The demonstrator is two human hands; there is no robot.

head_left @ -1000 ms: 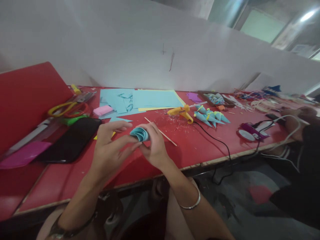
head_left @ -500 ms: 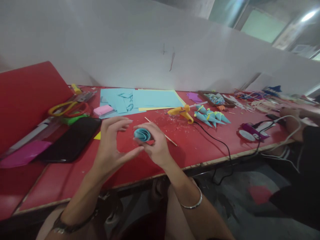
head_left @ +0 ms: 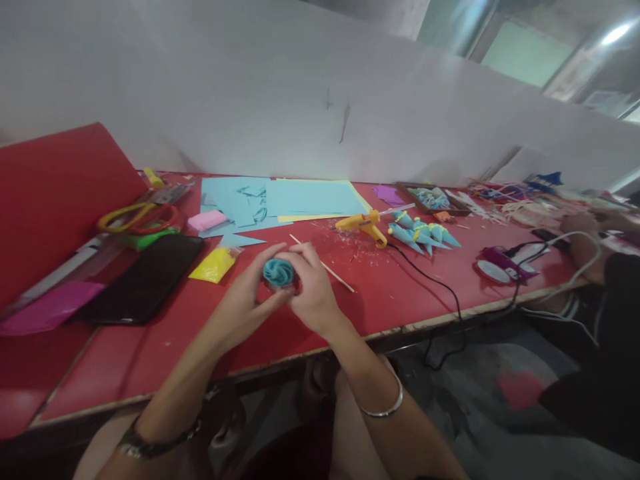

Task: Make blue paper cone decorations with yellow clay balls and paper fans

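Between my two hands is a small rolled spiral of blue paper [head_left: 278, 273], its coiled end facing up toward me. My left hand [head_left: 247, 290] curves round its left side, fingers meeting those of the other hand at the top. From the right, my right hand [head_left: 313, 287] wraps the roll with thumb and fingers. Both hands are closed on it above the red table [head_left: 280, 340]. A thin wooden stick [head_left: 337, 275] lies just beyond the right hand. Left of the left hand is a yellow packet [head_left: 214, 265].
A yellow glue gun [head_left: 363, 227] with a black cord lies near several blue paper cones [head_left: 423, 233]. Blue sheets [head_left: 310, 199] lie against the wall. Scissors [head_left: 127, 219] and a black phone [head_left: 147, 280] are at left. Another person's hand [head_left: 583, 240] is far right.
My left hand has moved right and closed onto the blue paper roll, uncovering the yellow packet. The roll has shifted slightly left, and its spiral looks tighter. My right hand still holds it.
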